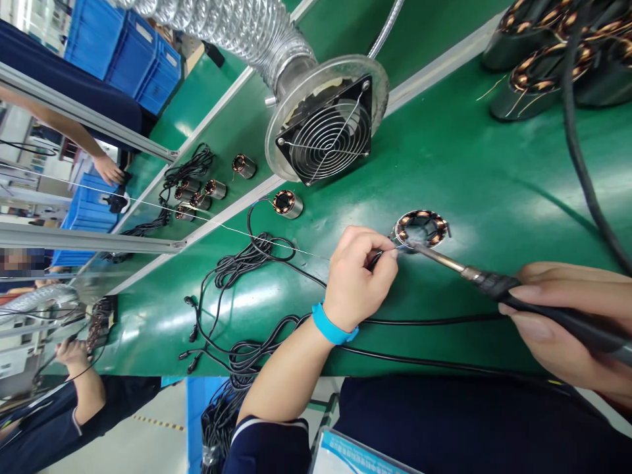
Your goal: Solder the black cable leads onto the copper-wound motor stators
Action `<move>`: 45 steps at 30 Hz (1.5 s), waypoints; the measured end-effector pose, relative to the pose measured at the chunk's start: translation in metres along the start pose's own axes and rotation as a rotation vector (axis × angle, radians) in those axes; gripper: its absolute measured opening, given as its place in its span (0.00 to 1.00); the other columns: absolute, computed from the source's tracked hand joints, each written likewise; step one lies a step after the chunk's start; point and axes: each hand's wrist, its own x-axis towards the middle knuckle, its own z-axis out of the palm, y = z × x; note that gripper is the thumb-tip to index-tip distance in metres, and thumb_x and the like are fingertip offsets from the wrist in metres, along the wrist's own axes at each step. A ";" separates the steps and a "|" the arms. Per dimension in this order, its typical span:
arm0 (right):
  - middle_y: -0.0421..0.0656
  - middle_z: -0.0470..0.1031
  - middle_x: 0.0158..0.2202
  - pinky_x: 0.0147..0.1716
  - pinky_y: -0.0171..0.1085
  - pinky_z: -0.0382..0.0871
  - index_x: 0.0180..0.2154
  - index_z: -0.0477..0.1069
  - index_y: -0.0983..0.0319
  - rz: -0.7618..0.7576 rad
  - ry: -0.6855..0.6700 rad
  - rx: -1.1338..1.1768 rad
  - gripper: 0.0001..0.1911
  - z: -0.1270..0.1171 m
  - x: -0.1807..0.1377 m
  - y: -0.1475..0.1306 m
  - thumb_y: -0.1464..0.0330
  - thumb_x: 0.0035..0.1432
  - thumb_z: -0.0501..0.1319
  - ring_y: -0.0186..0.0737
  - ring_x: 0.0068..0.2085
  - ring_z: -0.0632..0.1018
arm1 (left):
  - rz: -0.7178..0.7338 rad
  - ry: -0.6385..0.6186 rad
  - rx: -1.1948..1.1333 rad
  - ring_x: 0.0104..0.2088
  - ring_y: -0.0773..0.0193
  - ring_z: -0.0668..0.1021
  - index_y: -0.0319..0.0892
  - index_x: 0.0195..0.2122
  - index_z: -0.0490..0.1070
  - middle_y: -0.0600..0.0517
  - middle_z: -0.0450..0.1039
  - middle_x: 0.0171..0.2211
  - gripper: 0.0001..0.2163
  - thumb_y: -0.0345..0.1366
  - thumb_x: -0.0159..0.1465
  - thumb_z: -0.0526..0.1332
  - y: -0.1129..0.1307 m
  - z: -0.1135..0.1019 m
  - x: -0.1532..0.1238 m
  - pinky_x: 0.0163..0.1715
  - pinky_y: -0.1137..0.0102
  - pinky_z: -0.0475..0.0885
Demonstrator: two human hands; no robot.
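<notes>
A round motor stator [421, 228] with copper windings lies on the green bench [469, 164]. My left hand [358, 276], with a blue wristband, is closed in a pinch on a thin black wire end held against the stator's near edge. My right hand [567, 322] is closed around the dark handle of a soldering iron [474, 272]. The iron's metal tip touches the stator's edge right beside my left fingertips. A thin strand of solder wire [222, 226] runs in from the left toward that spot.
A caged extraction fan [328, 131] on a ribbed silver duct stands behind the stator. Black cables [237, 270] lie coiled at the left. Several small stators [288, 203] sit further left, and larger stacked stators [538, 72] at top right. Other people's hands [108, 170] work nearby.
</notes>
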 end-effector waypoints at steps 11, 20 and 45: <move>0.43 0.78 0.37 0.33 0.33 0.73 0.53 0.66 0.59 -0.230 -0.039 -0.236 0.11 0.008 0.009 0.004 0.62 0.76 0.53 0.34 0.33 0.80 | 0.008 0.001 0.021 0.30 0.70 0.71 0.40 0.32 0.71 0.51 0.71 0.33 0.04 0.27 0.64 0.61 0.000 0.000 0.000 0.26 0.75 0.67; 0.42 0.78 0.48 0.40 0.38 0.71 0.58 0.67 0.58 -0.197 -0.151 -0.205 0.17 0.013 0.037 0.012 0.59 0.77 0.49 0.38 0.42 0.79 | 0.056 0.020 0.015 0.31 0.71 0.72 0.39 0.32 0.71 0.52 0.70 0.32 0.05 0.24 0.63 0.61 0.001 0.000 0.002 0.29 0.77 0.68; 0.45 0.76 0.46 0.44 0.42 0.72 0.61 0.62 0.58 -0.245 -0.248 -0.011 0.18 0.038 0.043 0.043 0.63 0.73 0.53 0.44 0.45 0.76 | -1.031 -0.177 -0.698 0.20 0.77 0.61 0.38 0.25 0.71 0.60 0.61 0.17 0.17 0.41 0.42 0.75 0.010 -0.017 0.025 0.22 0.75 0.52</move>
